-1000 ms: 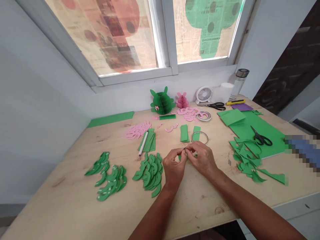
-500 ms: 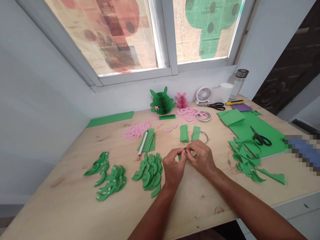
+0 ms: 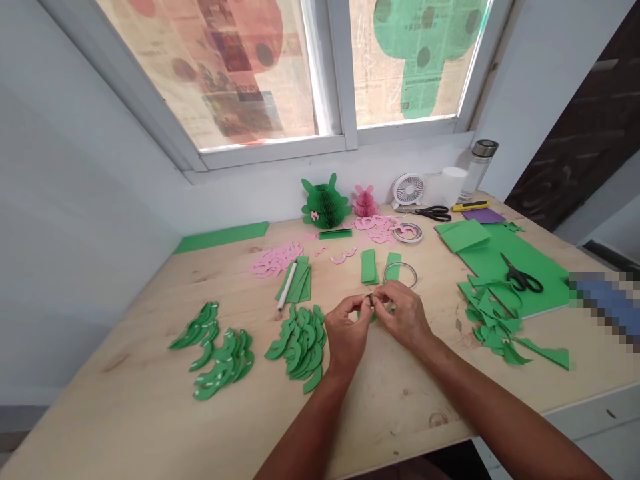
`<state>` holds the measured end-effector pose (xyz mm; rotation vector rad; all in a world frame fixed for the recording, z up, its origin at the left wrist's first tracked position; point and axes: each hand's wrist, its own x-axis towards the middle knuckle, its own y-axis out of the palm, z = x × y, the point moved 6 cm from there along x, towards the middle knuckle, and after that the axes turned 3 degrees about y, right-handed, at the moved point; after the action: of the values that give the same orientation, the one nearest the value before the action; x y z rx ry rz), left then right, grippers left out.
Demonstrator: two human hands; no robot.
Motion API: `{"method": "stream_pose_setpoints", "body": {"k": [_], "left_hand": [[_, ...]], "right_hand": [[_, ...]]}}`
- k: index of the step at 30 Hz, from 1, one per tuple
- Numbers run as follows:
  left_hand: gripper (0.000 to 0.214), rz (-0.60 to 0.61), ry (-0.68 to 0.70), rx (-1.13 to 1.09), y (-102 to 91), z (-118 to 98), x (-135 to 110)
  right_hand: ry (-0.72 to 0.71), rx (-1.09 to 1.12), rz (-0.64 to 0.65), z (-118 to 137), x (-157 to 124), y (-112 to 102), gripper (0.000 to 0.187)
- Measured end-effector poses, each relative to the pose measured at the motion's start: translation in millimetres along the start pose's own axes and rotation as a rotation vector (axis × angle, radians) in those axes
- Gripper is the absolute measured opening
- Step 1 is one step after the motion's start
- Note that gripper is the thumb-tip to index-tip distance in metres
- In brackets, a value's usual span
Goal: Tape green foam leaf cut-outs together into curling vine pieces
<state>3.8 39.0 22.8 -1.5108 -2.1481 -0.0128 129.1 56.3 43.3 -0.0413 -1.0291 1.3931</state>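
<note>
Hands meet over the middle of a wooden table [image 3: 150,413]. The left hand [image 3: 347,333] and the right hand [image 3: 405,317] each close thumb and forefinger on one small green paper piece [image 3: 372,316], held just above the tabletop beside a pile of green curved cut-outs [image 3: 300,340]. The paper looks light, thin and easy to crease or tear, so a gentle pinch at its edges seems the safest hold. A dark speck between the fingertips is too small to identify.

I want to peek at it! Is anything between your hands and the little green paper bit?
Nothing visible. The left hand and the right hand pinch the little green paper bit directly with their fingertips, over the wooden table.
</note>
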Motion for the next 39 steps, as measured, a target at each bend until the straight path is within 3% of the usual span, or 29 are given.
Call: {"method": "stream_pose_setpoints", "body": {"k": [9,32,39], "left_hand": [[0.012,-0.015,0.101,0.078,-2.0,-5,0],[0.011,-0.036,0.194,0.126,-1.6,-9,-2],[0.011,-0.024,0.170,0.090,-1.5,-8,-2]], "right_hand": [[-0.068,-0.092,-0.017,4,-2,-2,0.006],[-0.217,-0.381,-0.071,18,-5,-2,0.020],[-0.177,-0.285,-0.095,16,-2,-4,0.016]]}}
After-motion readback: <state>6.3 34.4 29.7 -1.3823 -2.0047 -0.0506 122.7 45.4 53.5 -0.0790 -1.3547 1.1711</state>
